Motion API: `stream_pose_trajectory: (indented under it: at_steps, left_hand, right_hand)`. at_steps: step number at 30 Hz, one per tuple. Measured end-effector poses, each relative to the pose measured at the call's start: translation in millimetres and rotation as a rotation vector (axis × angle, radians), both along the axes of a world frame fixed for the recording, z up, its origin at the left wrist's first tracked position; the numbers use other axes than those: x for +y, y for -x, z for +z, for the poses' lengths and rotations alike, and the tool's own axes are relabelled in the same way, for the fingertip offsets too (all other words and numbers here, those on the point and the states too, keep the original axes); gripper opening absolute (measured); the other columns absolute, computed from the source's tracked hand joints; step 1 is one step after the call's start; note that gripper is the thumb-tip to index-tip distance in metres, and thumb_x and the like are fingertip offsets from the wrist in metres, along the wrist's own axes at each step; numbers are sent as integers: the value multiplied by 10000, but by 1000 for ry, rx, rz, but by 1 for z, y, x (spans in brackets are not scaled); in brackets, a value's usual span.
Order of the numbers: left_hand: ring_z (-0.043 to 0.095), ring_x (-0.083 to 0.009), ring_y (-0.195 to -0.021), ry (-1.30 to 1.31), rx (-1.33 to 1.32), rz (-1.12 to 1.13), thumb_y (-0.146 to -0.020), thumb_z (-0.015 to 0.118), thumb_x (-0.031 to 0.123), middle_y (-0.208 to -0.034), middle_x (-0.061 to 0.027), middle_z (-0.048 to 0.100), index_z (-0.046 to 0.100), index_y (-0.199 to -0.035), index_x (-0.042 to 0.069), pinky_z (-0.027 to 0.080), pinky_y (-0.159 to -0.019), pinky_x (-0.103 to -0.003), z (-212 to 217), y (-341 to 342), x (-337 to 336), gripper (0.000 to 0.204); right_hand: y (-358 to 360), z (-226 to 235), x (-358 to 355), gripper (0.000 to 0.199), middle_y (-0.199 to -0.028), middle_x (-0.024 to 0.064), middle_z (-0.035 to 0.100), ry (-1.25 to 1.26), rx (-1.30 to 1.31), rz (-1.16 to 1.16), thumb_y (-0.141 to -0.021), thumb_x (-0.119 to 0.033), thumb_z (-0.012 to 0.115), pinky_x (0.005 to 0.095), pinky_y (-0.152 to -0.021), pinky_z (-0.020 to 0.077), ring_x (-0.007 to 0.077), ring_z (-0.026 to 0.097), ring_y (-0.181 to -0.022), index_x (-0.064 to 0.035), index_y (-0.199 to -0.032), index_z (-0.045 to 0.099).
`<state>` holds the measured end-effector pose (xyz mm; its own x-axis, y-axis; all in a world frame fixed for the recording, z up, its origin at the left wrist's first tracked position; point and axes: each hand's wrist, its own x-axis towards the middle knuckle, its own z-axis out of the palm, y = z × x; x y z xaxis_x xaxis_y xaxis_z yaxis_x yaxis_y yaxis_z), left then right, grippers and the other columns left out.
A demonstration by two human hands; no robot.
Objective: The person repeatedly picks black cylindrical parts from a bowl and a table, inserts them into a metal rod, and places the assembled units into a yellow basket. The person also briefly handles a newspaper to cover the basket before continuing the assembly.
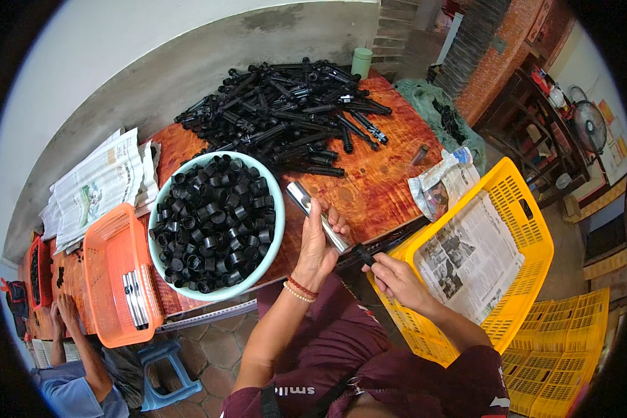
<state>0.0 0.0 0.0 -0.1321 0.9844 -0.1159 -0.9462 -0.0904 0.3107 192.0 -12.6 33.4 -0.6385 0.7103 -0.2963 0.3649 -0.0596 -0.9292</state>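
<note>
My left hand (318, 240) is closed around a shiny chrome tube (318, 217), which slants from upper left to lower right. At the tube's lower end, my right hand (400, 280) grips a black plastic part (361, 255) that meets the tube; whether it is inside the tube cannot be made out. To the left of my left hand stands a pale green basin (281, 247) heaped with short black plastic caps (216, 223). Beyond my hands, a large pile of long black plastic rods (285, 115) covers the back of the wooden table (369, 184).
A yellow crate (540, 240) lined with newspaper (467, 254) stands at my right, with more yellow crates (561, 334) beyond. An orange basket (108, 279) holds several chrome tubes (136, 299). Folded newspapers (101, 188) lie behind it. Another person's hands (64, 313) are at the far left, near a blue stool (164, 366).
</note>
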Motion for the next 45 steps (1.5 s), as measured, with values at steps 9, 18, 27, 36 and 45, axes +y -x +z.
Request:
stream_pose_trajectory:
  at_steps: [9, 18, 27, 36, 45]
  left_hand:
    - [381, -93, -600, -21, -83, 33, -947, 556, 436, -671, 23, 362, 474, -875, 149, 404, -578, -219, 1, 0, -2, 307]
    - [385, -96, -600, -24, -137, 55, -952, 543, 444, -687, 23, 361, 462, -877, 143, 416, -575, -220, -1, -3, -8, 320]
    - [386, -94, -608, -20, -104, 76, -964, 520, 445, -694, 22, 364, 449, -877, 142, 409, -586, -222, 1, -4, -11, 323]
    - [388, -90, -613, -9, -90, 81, -961, 530, 443, -700, 21, 365, 451, -885, 135, 411, -594, -219, 4, -8, -14, 327]
    - [418, -107, -640, -55, 133, 70, -976, 512, 429, -718, -4, 415, 430, -906, 130, 412, -607, -266, 2, -5, -21, 318]
  right_hand:
    - [10, 6, -5, 334, -592, 3, 471, -79, -53, 12, -1009, -308, 415, 244, -470, 405, 85, 494, -479, -12, -946, 556]
    - [12, 10, -11, 329, -589, 25, 475, -117, -84, 18, -997, -328, 438, 280, -466, 413, 112, 500, -469, -31, -875, 507]
    - [12, 3, -12, 329, -604, 47, 475, -220, -130, 35, -1000, -324, 435, 300, -490, 409, 132, 493, -509, -19, -922, 529]
    - [14, 9, -15, 361, -628, 79, 446, -142, -120, 16, -989, -343, 458, 356, -577, 404, 184, 459, -579, -9, -854, 470]
    - [21, 5, -13, 366, -617, 34, 459, -31, -106, 28, -995, -339, 438, 328, -562, 411, 145, 466, -567, -14, -848, 521]
